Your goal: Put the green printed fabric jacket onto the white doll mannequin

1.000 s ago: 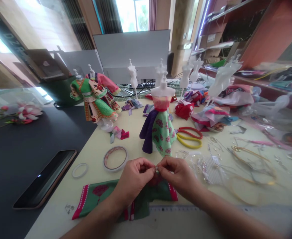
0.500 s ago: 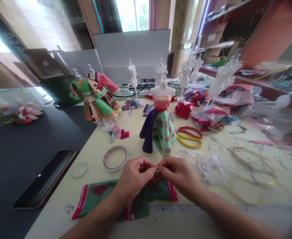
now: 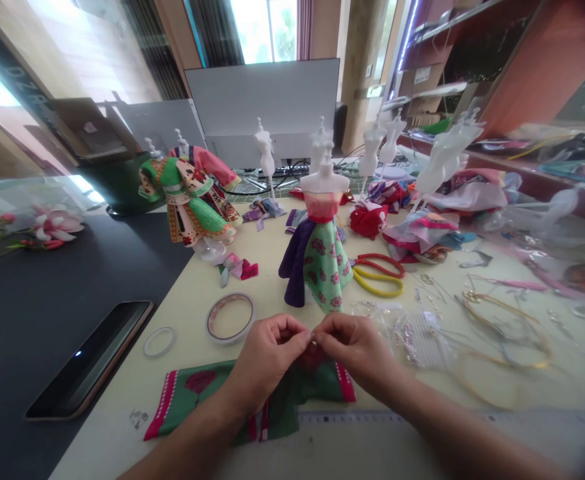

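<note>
Along the far edge of the green floral fabric [image 3: 197,393], left to right: roll of adhesive tape [image 3: 231,340]; left hand [image 3: 265,357] and right hand [image 3: 355,347], pinching a tiny silver piece [image 3: 314,342] between them; clear plastic packet [image 3: 417,340].

Above the green printed cloth [image 3: 197,390], the left hand [image 3: 267,353] and right hand [image 3: 355,350] have drawn slightly closer together, and their fingertips now almost meet. The tiny silver piece [image 3: 314,342] between them, plainly visible half a second ago, is now mostly hidden by the fingers and hard to make out.
</note>
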### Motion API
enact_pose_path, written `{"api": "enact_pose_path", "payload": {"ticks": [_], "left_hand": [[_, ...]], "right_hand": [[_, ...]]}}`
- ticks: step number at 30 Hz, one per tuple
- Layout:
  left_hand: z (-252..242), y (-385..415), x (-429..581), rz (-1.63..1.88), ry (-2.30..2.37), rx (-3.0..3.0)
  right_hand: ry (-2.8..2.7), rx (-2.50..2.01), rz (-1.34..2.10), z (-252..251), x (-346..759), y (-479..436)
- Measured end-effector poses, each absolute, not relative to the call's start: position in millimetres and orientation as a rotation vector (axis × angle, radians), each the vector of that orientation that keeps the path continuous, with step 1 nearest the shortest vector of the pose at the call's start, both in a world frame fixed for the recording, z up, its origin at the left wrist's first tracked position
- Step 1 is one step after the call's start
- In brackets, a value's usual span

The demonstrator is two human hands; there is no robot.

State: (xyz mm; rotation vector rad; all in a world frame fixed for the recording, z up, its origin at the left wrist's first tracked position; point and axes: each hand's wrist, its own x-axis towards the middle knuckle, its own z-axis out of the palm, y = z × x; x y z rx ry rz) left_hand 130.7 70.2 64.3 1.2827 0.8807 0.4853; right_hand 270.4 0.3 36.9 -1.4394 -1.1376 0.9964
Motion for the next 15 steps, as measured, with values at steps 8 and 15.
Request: {"api": "enact_pose_path", "payload": {"ticks": [8,15], "left_hand": [[68,68,129,0.56,0.831,1.411],[63,68,131,0.623,0.742,1.508]], "right_hand": [[-0.873,-1.31,1.181,49,271,3],[-0.753,-1.073,1.348,50,272,2]]}}
